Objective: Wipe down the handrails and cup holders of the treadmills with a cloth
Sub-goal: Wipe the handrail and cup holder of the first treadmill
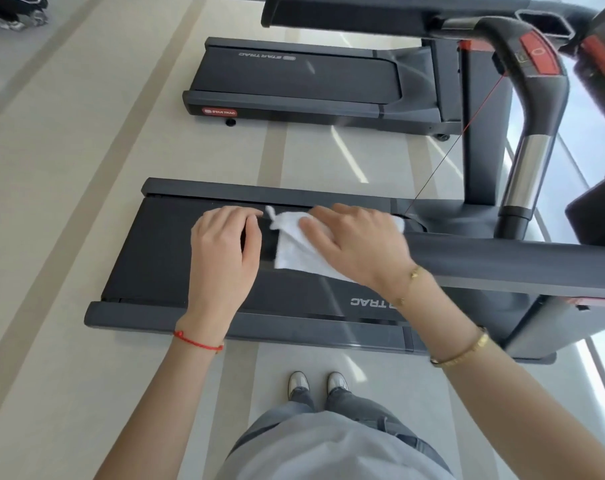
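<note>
1. Right hand (358, 245) lies flat on the white cloth (299, 249), fingers spread, palm pressing it down on the near handrail (502, 259); no pinch, the cloth simply trapped under the hand.
2. Left hand (225, 245) is just beside the cloth's left edge, fingers curled downward over the handrail's free end; whether they actually clamp it I cannot tell.
3. Cloth drapes over the rail's left end, one twisted corner sticking up at its far left.
4. Handrail's long axis runs left–right across the view, free end pointing left, the other end joining the console frame at right.
5. Below it, the treadmill deck (176, 265) runs the same way.
6. A second treadmill (294, 77) stands parallel, farther off.
</note>
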